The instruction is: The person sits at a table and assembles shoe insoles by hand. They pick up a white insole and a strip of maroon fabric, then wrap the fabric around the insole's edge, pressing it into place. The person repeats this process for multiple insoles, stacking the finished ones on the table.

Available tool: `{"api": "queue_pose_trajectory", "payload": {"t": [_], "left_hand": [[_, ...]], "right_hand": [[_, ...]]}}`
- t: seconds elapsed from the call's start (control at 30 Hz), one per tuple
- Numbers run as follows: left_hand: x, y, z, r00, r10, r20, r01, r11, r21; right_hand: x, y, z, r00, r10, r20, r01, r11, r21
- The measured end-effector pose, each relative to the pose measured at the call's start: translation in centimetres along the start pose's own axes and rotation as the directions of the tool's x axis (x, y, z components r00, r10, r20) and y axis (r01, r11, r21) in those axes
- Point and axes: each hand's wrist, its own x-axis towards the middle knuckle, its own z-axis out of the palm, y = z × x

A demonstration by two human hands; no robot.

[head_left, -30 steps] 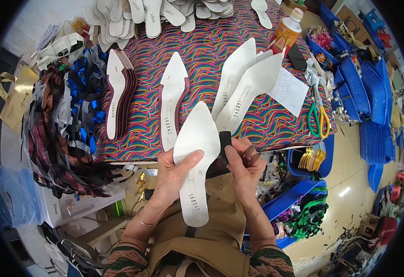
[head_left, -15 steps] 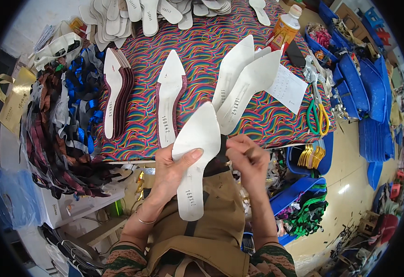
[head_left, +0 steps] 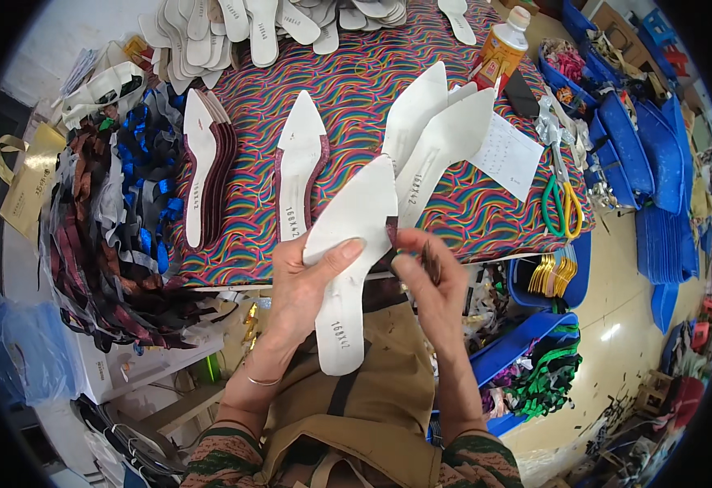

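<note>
A white pointed shoe insole (head_left: 358,203) is in my left hand (head_left: 299,281), thumb across its waist, toe pointing away and heel hanging toward me. My right hand (head_left: 433,272) pinches a dark purple edging strip (head_left: 391,230) against the insole's right edge; the strip's other end is hidden by the fingers. Behind my left hand, an insole with purple edging (head_left: 299,175) lies on the patterned cloth. Left of it leans a stack of purple-edged insoles (head_left: 201,171). Beyond my right hand lie several plain white insoles (head_left: 451,130).
Scissors (head_left: 563,195) with green and yellow handles, a paper sheet (head_left: 506,154), a dark phone (head_left: 522,96) and a bottle (head_left: 502,49) occupy the table's right. Loose insoles (head_left: 262,32) pile at the back. Strips (head_left: 120,220) hang at left; blue bins (head_left: 535,346) stand at right.
My right hand has come in to the held insole's right side, where a purple strip now shows against the edge. The insole has shifted slightly away from me.
</note>
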Motion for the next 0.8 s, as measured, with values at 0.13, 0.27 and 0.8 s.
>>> {"api": "queue_pose_trajectory", "payload": {"t": [0.13, 0.27, 0.8], "left_hand": [[-0.1, 0.7, 0.1, 0.999, -0.037, 0.036, 0.04, 0.995, -0.093], [-0.1, -0.2, -0.3, 0.995, -0.091, 0.037, 0.095, 0.987, -0.131], [0.6, -1.0, 1.3, 0.99, -0.121, 0.076, 0.121, 0.993, 0.004]], "right_hand": [[-2.0, 1.9, -0.3, 0.991, 0.003, 0.135, 0.016, 0.99, -0.141], [-3.7, 3.3, 0.9, 0.977, -0.176, 0.123, 0.206, 0.931, -0.302], [-4.7, 3.1, -0.6, 0.998, 0.006, -0.07, -0.019, 0.983, -0.184]]}}
